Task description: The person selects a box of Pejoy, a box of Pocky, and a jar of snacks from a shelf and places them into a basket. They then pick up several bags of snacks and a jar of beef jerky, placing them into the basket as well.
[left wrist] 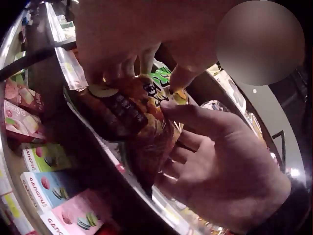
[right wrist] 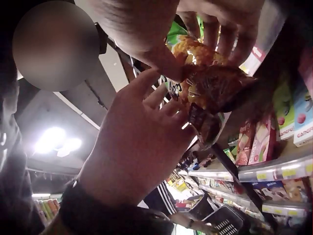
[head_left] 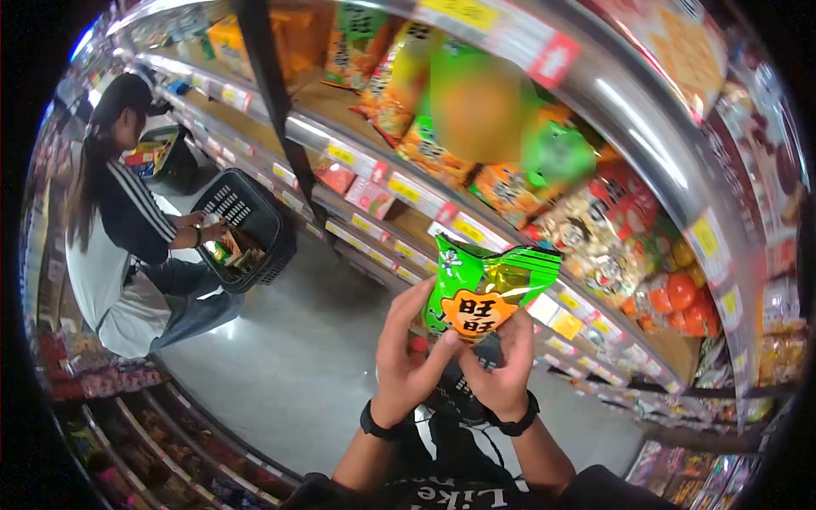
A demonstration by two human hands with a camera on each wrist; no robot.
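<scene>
A green snack bag (head_left: 489, 289) with an orange label and black characters is held up between both hands in the head view. My left hand (head_left: 406, 344) grips its left edge, thumb laid on the lower front. On the opposite edge, my right hand (head_left: 503, 365) grips the bag with its thumb near the other thumb. The orange-brown face of the bag (left wrist: 142, 105) shows in the left wrist view, with the right hand's fingers (left wrist: 181, 156) against it. In the right wrist view the bag (right wrist: 205, 83) hangs between the two hands.
Shelves of similar snack bags (head_left: 425, 144) and colourful packs (head_left: 595, 225) rise in front and to the right. At left, a person (head_left: 127, 221) crouches by a black shopping basket (head_left: 272, 225). Boxes (left wrist: 46, 191) stand on a lower shelf. Another shelf (head_left: 170, 425) borders the aisle floor (head_left: 293, 365).
</scene>
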